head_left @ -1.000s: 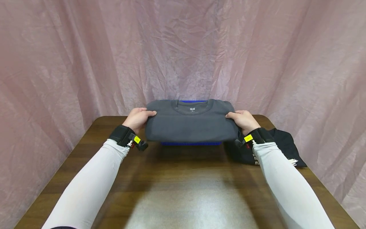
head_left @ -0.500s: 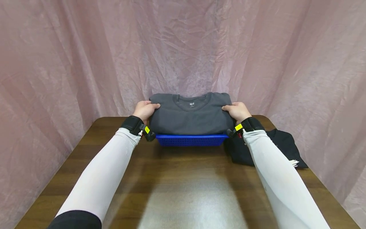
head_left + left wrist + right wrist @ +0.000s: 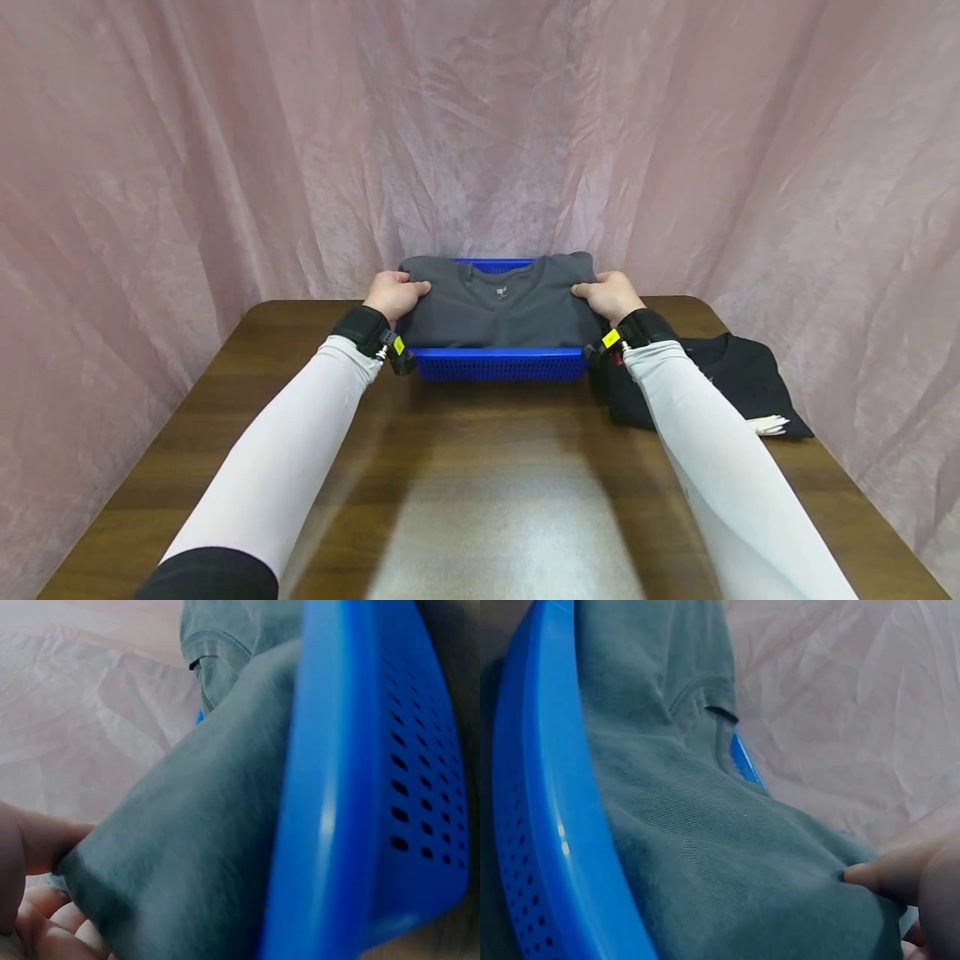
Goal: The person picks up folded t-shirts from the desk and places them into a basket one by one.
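Grey folded shirt (image 3: 501,307) sat in blue basket (image 3: 498,363) at table's (image 3: 480,492) far edge. Left hand (image 3: 393,294) pinched its left edge, right hand (image 3: 609,295) its right edge. Black garment (image 3: 738,379) lay beside basket, right.

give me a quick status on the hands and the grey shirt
Left hand and right hand grip the folded grey shirt by its ends. Shirt sagging into the blue basket, sides overhanging the rim. Black garment lies beside, clear.

Both hands (image 3: 395,293) (image 3: 609,296) grip a folded grey shirt (image 3: 498,304) in a blue basket (image 3: 501,364).
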`<state>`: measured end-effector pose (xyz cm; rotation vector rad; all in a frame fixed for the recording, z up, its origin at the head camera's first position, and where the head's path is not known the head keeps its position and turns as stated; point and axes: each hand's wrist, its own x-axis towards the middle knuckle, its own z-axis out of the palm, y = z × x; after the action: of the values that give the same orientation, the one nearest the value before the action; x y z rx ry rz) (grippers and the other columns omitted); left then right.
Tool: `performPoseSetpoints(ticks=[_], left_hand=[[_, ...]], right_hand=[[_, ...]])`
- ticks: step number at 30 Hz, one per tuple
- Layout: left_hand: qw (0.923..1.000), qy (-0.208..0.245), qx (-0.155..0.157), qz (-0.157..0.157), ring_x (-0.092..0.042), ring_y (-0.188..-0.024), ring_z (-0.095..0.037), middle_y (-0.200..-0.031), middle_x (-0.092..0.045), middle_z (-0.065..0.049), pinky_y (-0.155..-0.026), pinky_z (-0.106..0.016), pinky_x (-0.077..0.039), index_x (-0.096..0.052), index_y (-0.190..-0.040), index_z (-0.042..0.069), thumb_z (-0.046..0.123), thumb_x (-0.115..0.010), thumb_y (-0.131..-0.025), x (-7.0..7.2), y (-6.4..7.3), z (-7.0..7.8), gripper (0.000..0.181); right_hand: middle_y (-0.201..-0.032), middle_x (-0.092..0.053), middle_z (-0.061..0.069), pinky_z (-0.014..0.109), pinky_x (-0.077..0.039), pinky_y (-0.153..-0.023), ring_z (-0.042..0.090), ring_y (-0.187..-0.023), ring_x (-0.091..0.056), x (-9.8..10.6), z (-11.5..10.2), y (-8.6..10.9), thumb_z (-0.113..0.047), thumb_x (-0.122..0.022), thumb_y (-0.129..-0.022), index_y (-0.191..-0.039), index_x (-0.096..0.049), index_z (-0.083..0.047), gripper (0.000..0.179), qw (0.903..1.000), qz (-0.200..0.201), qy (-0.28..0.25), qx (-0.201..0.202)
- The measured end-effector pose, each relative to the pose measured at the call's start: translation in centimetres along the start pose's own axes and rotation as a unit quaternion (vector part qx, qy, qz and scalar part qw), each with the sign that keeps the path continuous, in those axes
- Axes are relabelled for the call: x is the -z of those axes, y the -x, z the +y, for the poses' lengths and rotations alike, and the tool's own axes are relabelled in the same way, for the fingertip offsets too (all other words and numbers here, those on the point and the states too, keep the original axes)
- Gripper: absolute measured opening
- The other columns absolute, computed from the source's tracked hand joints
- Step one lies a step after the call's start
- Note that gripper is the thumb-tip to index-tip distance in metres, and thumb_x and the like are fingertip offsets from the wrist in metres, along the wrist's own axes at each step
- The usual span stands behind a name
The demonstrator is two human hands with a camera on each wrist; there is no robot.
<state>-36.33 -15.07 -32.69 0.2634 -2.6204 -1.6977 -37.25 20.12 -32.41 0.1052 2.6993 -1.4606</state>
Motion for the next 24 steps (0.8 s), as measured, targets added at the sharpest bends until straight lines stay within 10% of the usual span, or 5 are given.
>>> performPoseSetpoints(ticks=[6, 12, 18, 24], left_hand=[[0.9959, -0.081, -0.039, 0.015, -0.059, -0.142, -0.040, -0.155, -0.061, -0.026, -0.120, -0.051, -0.051, -0.064, -0.146, -0.007, 0.021, -0.058, -0.108, 0.0, 1.3, -0.4, 0.048], [0.9827, -0.102, -0.144, 0.058, -0.069, -0.125, -0.039, -0.135, -0.073, -0.025, -0.105, -0.044, -0.057, -0.071, -0.137, -0.003, 0.019, -0.056, -0.107, 0.4, 2.9, -0.5, 0.040], [0.9840, 0.032, -0.174, -0.019, -0.081, -0.098, -0.024, -0.125, -0.078, -0.026, -0.071, -0.023, -0.063, -0.074, -0.132, -0.001, 0.017, -0.058, -0.111, -0.2, 5.6, -0.6, 0.032], [0.9793, 0.077, -0.161, -0.095, -0.082, -0.094, -0.015, -0.126, -0.079, -0.021, -0.074, -0.025, -0.065, -0.073, -0.133, 0.002, 0.021, -0.061, -0.112, -1.6, 8.3, -1.2, 0.030]], right_hand=[[-0.146, -0.066, 0.026, 0.032, -0.057, -0.091, 0.028, -0.116, -0.064, 0.2, 0.5, 0.3, -0.023, -0.062, -0.107, -0.155, -0.054, 0.010, 0.058, 0.9999, -0.012, 0.007, 0.008], [-0.127, -0.074, 0.023, 0.036, -0.062, -0.088, 0.027, -0.101, -0.071, 1.7, 1.0, 2.3, -0.023, -0.058, -0.106, -0.146, -0.064, 0.006, 0.050, 0.9974, 0.046, 0.008, 0.054], [-0.137, -0.071, 0.027, 0.044, -0.059, -0.097, 0.039, -0.116, -0.070, 2.9, 2.2, 4.6, -0.024, -0.057, -0.109, -0.143, -0.067, 0.003, 0.045, 0.9884, 0.083, 0.066, 0.109], [-0.130, -0.073, 0.027, 0.053, -0.055, -0.099, 0.043, -0.117, -0.068, 3.4, 4.1, 6.0, -0.025, -0.057, -0.107, -0.139, -0.069, 0.002, 0.043, 0.9807, 0.093, 0.108, 0.133]])
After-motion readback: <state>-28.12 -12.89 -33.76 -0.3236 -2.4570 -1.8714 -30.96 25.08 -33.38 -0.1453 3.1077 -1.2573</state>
